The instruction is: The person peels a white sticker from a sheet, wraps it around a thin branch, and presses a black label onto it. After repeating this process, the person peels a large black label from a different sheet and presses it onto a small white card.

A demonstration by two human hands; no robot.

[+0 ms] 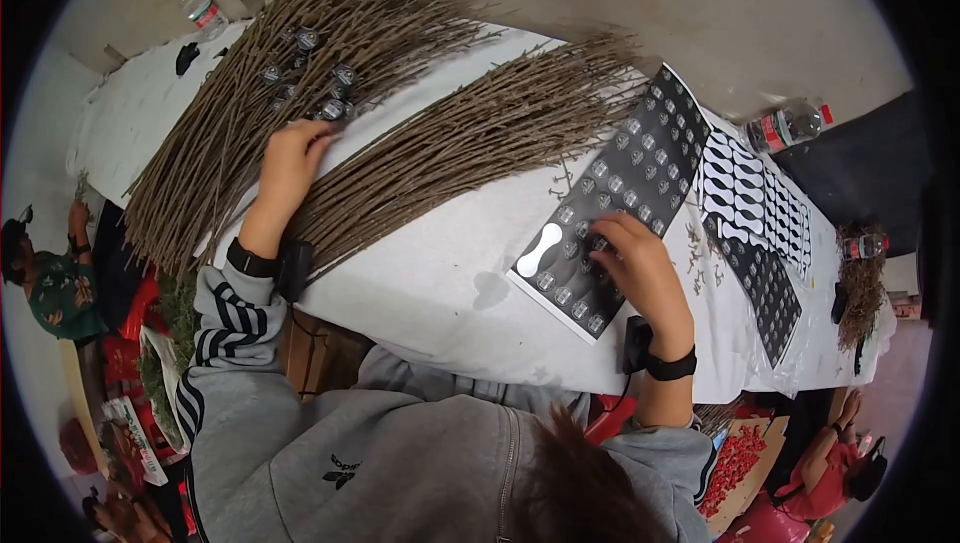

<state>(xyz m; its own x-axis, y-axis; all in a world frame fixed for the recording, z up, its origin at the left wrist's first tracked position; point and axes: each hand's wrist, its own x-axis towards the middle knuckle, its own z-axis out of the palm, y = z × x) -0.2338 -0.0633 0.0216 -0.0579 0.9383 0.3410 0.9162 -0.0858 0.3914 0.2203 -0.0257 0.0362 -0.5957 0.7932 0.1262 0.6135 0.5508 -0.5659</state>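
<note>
My left hand is at the right edge of the larger bundle of thin brown twigs. Its fingers are curled together beside a round black-and-silver label; whatever they pinch is too small to make out. Several more such labels sit among the twigs there. My right hand hovers low over a black sticker sheet printed with rows of pale emblems. Its thumb and forefinger are apart, with nothing visible between them. A white dumbbell-shaped patch shows near the sheet's left corner.
A second twig bundle lies between my hands on the white-covered table. To the right are another sheet with white cutouts, small twig bits and a plastic bottle. Another bottle stands far left. Other people work at both sides.
</note>
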